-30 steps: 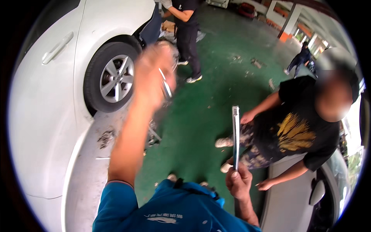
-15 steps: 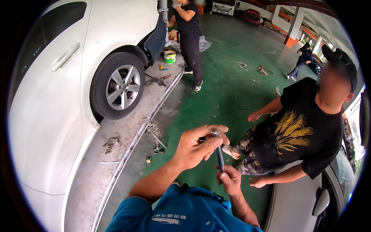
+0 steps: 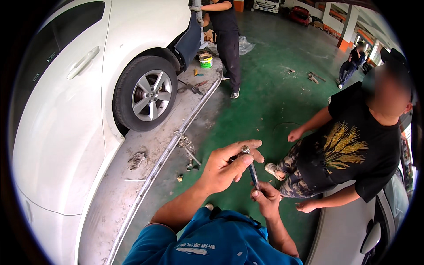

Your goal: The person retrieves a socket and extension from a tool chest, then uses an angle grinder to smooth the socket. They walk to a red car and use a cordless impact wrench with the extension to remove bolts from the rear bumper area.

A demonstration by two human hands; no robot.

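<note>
In front of my chest I hold a ratchet wrench, slim and metallic, tilted with its head uppermost. My left hand pinches it near the head between thumb and fingers, and a small dark end shows beside the index finger. Lower down, my right hand is closed around the handle, hiding its bottom part. Both hands are bare, and the wrench touches nothing else.
A white car with its rear wheel stands on a raised platform at left. Tools and a tub lie there. One person stands close at right by a parked car; another works behind the white car.
My view has swung slightly left, so the surroundings sit farther right. The grip on the wrench stays much the same. The person behind the car has lowered a hand to the grey post.
</note>
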